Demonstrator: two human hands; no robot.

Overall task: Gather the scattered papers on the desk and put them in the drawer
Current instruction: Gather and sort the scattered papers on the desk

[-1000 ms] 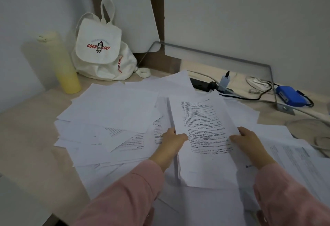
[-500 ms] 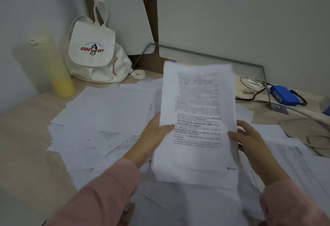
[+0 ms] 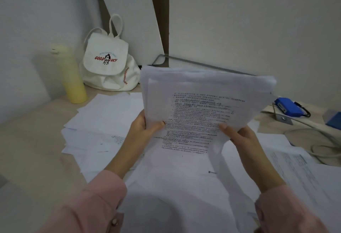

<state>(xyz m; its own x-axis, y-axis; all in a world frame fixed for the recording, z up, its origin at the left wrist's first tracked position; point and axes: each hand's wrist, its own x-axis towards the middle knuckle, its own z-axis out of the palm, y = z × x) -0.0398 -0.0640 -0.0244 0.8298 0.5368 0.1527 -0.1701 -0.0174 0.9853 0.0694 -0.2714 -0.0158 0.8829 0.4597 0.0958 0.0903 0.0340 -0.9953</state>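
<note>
I hold a stack of printed white papers (image 3: 199, 107) upright above the desk, its lower edge near the sheets below. My left hand (image 3: 144, 129) grips the stack's left edge, thumb on the front page. On the right side, my right hand (image 3: 238, 137) clasps it the same way. More loose papers (image 3: 103, 122) lie scattered over the beige desk (image 3: 31, 144) to the left, and others (image 3: 302, 173) to the right and under my arms. No drawer is in view.
A yellow bottle (image 3: 72, 77) and a white drawstring bag (image 3: 108, 66) stand at the back left against the wall. A blue device (image 3: 287, 107) with cables and a metal bracket (image 3: 282, 118) lie at the back right. A white board (image 3: 129, 15) leans on the wall.
Both hands have lifted the stack off the desk and stood it upright, higher and closer to the camera. The stack now hides the power strip behind it.
</note>
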